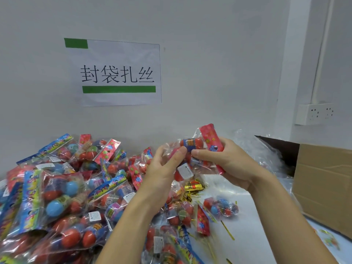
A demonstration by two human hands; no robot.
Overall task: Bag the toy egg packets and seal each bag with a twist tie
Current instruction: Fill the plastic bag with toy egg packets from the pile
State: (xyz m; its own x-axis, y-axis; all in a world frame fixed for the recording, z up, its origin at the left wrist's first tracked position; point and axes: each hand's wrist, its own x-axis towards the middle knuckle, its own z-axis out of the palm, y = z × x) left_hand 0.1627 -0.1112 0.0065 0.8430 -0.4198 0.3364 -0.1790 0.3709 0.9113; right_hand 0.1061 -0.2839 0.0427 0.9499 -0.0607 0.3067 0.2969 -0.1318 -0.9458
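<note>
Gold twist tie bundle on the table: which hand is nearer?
Left. The left hand hangs just above and left of the gold twist tie bundle; the right hand is higher and further right, both gripping the packet.

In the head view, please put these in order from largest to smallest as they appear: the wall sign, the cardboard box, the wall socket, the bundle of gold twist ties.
1. wall sign
2. cardboard box, partly cut off by the frame and nearer the camera, so its rank against the sign is unsure
3. wall socket
4. bundle of gold twist ties
</note>
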